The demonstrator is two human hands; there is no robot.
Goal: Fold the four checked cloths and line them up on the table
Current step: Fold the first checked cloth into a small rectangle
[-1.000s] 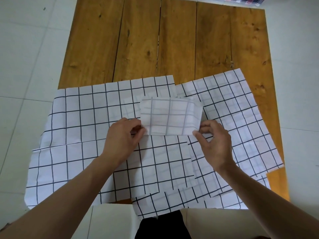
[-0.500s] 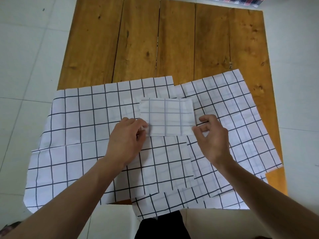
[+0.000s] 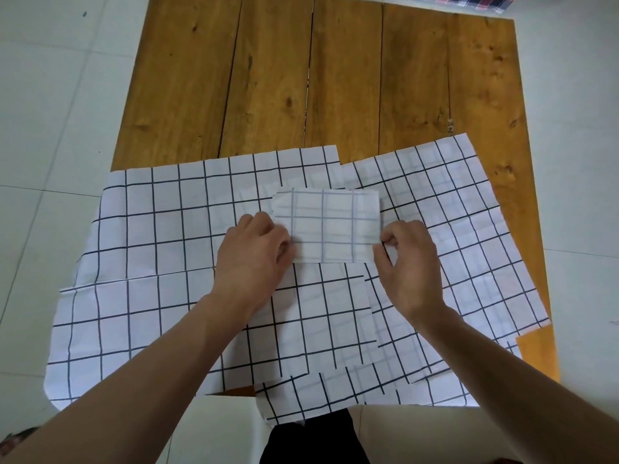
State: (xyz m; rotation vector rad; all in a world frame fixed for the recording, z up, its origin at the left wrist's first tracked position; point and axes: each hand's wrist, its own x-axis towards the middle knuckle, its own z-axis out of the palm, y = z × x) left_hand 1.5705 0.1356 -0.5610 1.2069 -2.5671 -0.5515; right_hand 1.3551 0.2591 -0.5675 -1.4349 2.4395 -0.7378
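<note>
A small folded checked cloth [image 3: 326, 226], white with pale grey lines, lies on top of the spread cloths at the middle. My left hand [image 3: 253, 256] pinches its lower left edge. My right hand [image 3: 407, 259] pinches its lower right corner. Under it lie unfolded white cloths with dark checks: one on the left [image 3: 150, 229], one at the right [image 3: 469, 229] and one at the near middle [image 3: 318, 329]. They overlap and hang over the near edge of the wooden table [image 3: 335, 78].
The far half of the table is bare planks. A red and blue plaid cloth [image 3: 469, 0] shows at the top edge beyond the table. White floor tiles [image 3: 50, 95] surround the table on both sides.
The folded cloth has become narrower: its right side now ends further left, and my right hand has moved in with it. My left hand has stayed at the lower left edge.
</note>
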